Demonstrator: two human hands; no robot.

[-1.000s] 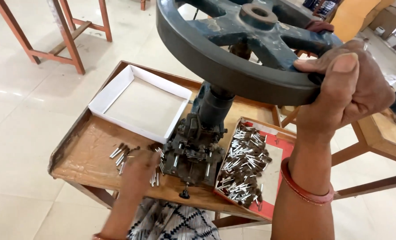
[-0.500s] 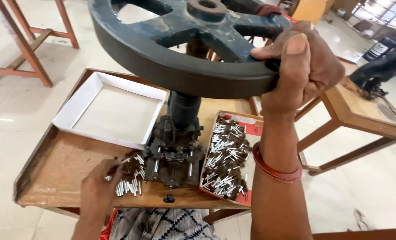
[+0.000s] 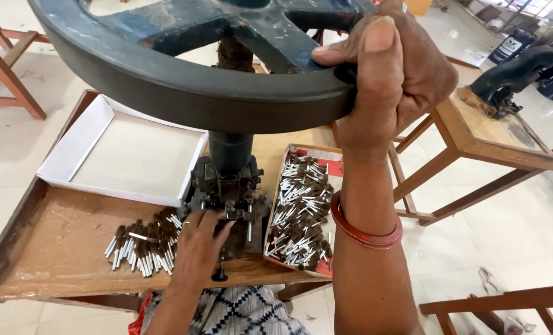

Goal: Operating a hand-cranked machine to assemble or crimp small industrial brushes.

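Wooden bench [image 3: 53,248] | right hand [image 3: 394,80] clamped on heavy iron wheel [image 3: 183,87] rim | left hand [image 3: 199,248], fingers curled, feeding light slippery pins [image 3: 141,242] at press [image 3: 227,192]

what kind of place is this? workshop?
Likely a small workshop or assembly floor: a hand-wheel press on a wooden table, a tray of small metal parts, another machine on the next bench.

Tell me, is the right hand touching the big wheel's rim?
Touching. The head view shows the right hand wrapped over the dark wheel rim, thumb pressed on top.
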